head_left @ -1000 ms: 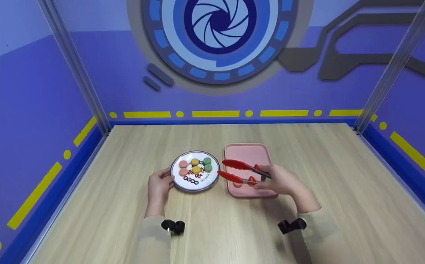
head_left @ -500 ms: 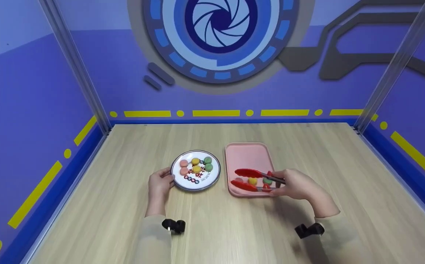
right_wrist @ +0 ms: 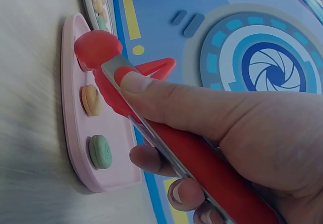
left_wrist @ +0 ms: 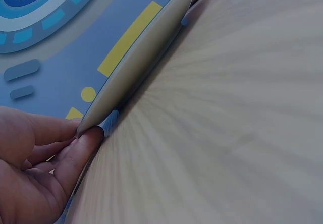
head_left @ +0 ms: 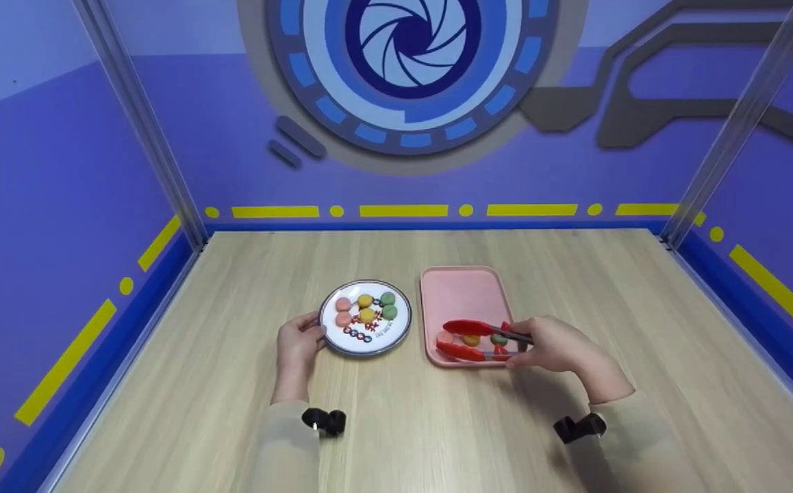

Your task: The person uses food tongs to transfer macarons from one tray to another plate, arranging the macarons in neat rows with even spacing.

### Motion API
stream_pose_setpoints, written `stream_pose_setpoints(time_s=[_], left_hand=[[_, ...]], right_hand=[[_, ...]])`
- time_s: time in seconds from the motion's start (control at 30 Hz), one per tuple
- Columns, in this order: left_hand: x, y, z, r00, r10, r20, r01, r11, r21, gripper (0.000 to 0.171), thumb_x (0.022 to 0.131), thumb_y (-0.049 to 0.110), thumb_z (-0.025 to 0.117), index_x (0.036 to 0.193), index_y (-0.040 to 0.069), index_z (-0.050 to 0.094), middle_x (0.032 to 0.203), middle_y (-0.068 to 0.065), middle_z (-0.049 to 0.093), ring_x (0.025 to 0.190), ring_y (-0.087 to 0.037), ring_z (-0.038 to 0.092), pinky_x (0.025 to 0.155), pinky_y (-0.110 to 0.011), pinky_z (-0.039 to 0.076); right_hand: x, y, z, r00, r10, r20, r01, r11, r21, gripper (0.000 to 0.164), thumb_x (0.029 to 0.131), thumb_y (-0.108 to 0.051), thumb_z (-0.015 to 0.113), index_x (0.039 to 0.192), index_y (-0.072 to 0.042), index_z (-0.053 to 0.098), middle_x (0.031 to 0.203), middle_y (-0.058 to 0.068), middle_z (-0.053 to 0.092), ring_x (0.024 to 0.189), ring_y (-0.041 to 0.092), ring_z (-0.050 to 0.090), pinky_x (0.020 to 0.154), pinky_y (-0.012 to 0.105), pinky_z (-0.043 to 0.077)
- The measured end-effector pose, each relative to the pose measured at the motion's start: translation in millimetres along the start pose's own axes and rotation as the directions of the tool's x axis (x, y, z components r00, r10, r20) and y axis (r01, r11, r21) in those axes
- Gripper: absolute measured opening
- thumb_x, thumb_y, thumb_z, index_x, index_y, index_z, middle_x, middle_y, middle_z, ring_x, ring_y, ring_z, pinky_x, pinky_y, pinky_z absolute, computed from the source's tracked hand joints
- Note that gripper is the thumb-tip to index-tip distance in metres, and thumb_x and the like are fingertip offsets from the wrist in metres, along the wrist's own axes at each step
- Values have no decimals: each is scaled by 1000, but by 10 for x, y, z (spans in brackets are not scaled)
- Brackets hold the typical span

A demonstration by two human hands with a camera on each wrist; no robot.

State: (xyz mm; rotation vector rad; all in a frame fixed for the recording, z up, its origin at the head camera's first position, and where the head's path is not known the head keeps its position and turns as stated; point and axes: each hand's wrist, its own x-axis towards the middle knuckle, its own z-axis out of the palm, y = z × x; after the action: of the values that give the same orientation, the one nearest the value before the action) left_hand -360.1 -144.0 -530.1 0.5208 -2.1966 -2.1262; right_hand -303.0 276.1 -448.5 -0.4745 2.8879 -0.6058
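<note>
My left hand (head_left: 298,346) pinches the left rim of a round white plate (head_left: 396,334) with a dark edge. Pink, yellow and green macarons (head_left: 366,315) lie on it in pairs. In the left wrist view, thumb and fingers (left_wrist: 75,171) meet at the plate's edge. My right hand (head_left: 554,344) grips red-tipped tongs (head_left: 466,327) low over the near part of a pink tray (head_left: 466,291). Between the parted tong tips lies a pink macaron (head_left: 445,337), partly hidden; contact cannot be told. A yellow macaron (right_wrist: 91,100) and a green macaron (right_wrist: 100,152) lie in line with it.
Plate and tray stand side by side on a wooden table (head_left: 383,424), a narrow gap between them. Blue-purple printed walls (head_left: 184,137) enclose the table at the back and both sides. Each wrist carries a small black camera (head_left: 324,421).
The tongs have moved right and towards me, from the gap beside the plate to the macarons in the tray, then sunk slightly. My left hand and the plate keep their place.
</note>
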Motion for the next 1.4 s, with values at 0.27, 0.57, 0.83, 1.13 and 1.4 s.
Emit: stream_pose_setpoints(time_s=[0.27, 0.57, 0.83, 1.13, 1.4], left_hand=[[9, 8, 1, 1000, -10, 0, 10, 1000, -23, 45, 98, -8, 57, 143, -10, 52, 140, -31, 57, 110, -25, 65, 78, -22, 61], [7, -12, 0, 1000, -3, 5, 3, 1000, -14, 45, 98, -7, 56, 143, -10, 52, 141, -31, 57, 119, -31, 64, 84, -25, 62], [14, -10, -1, 1000, -2, 1, 2, 1000, 0, 45, 99, -6, 57, 144, -9, 52, 140, -30, 58, 116, -29, 64, 84, -25, 62], [-2, -1, -3, 1000, -4, 4, 4, 1000, -5, 45, 99, -7, 56, 144, -10, 52, 141, -31, 57, 118, -30, 63, 87, -27, 62], [0, 1, 4, 1000, 7, 6, -7, 1000, -10, 45, 98, -7, 57, 143, -11, 52, 140, -32, 57, 112, -28, 65, 82, -25, 62]], right_hand=[[0, 10, -7, 1000, -28, -11, 28, 1000, -3, 42, 79, -25, 89, 114, -5, 76, 74, -3, 58, 67, 14, 48, 59, 28, 36], [-1, 39, -2, 999, -40, -11, 40, 999, 8, 33, 80, -25, 89, 103, -7, 75, 72, -4, 57, 65, 13, 47, 57, 27, 35], [-8, 12, -32, 1000, 7, -21, -7, 1000, -2, 59, 80, -28, 89, 129, -2, 71, 85, 1, 68, 73, 16, 51, 63, 29, 41], [-10, -44, -59, 999, -4, -44, 4, 1000, -5, 62, 80, -30, 89, 130, 1, 69, 108, 12, 77, 84, 18, 60, 77, 35, 56], [36, -150, -57, 999, 16, -43, -16, 1000, -1, 60, 82, -27, 88, 132, 0, 68, 114, 14, 75, 92, 24, 63, 83, 41, 58]])
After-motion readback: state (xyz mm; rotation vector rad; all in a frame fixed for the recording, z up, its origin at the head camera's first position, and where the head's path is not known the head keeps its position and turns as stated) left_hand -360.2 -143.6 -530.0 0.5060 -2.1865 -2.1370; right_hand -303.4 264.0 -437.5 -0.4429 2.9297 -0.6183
